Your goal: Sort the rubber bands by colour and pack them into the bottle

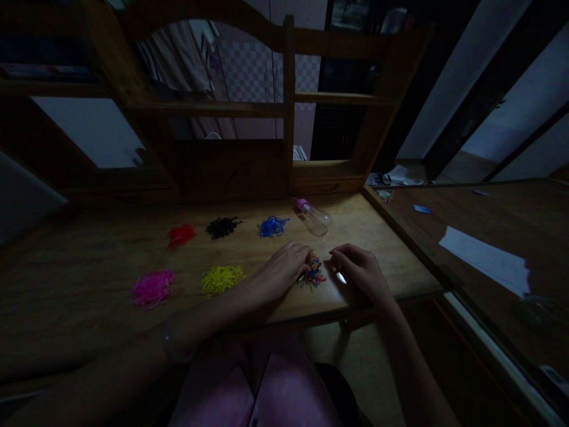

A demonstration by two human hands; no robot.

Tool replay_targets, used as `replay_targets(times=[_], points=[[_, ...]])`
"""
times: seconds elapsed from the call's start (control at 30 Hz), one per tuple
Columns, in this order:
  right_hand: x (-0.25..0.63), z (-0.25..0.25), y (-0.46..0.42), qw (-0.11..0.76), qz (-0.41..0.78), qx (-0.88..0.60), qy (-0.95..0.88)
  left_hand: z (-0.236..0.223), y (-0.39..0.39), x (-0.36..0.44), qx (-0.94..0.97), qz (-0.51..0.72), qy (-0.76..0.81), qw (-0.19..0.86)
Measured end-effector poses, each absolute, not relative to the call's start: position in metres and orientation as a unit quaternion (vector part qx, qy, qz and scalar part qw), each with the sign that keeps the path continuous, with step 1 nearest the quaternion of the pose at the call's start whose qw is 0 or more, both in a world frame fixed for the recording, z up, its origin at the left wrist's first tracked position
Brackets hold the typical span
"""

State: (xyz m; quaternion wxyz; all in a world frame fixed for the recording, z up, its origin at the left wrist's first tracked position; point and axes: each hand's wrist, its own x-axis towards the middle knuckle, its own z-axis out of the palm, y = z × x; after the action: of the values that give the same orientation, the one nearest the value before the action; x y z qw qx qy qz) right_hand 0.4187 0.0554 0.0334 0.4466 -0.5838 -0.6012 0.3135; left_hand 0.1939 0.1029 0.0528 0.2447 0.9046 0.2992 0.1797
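Observation:
A small pile of mixed-colour rubber bands lies on the wooden desk between my hands. My left hand reaches over its left side, fingers bent down and closed at the bands; what they pinch is hidden. Just right of the pile, my right hand rests low over the desk with fingers curled together, and I cannot make out anything in them. Sorted heaps lie to the left: yellow bands beside my left forearm, pink bands, red bands, black bands and blue bands.
A clear bottle with a pink cap lies on its side behind the mixed pile. A wooden shelf frame stands along the desk's back. To the right, another wooden surface holds white paper and a small blue card.

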Motion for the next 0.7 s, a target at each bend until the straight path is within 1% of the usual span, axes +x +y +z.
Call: replay_targets(times=[0.2,0.4,0.5,0.63,0.7], points=[[0.42,0.031,0.056,0.445,0.314,-0.581,-0.604,0.052,0.092,0.195,0.913,0.16,0.304,0.221],[0.422,0.028,0.057,0.441,0.315,-0.583,-0.606,0.062,0.101,0.2,0.893,0.149,0.338,0.259],[0.422,0.028,0.056,0.435,0.304,-0.576,-0.621,0.063,0.111,0.2,0.853,0.171,0.359,0.337],[0.419,0.03,0.054,0.411,0.26,-0.526,-0.697,0.06,0.119,0.194,0.733,0.212,0.371,0.529],[0.417,0.031,0.054,0.397,0.242,-0.497,-0.733,0.059,0.121,0.19,0.673,0.224,0.379,0.594]])
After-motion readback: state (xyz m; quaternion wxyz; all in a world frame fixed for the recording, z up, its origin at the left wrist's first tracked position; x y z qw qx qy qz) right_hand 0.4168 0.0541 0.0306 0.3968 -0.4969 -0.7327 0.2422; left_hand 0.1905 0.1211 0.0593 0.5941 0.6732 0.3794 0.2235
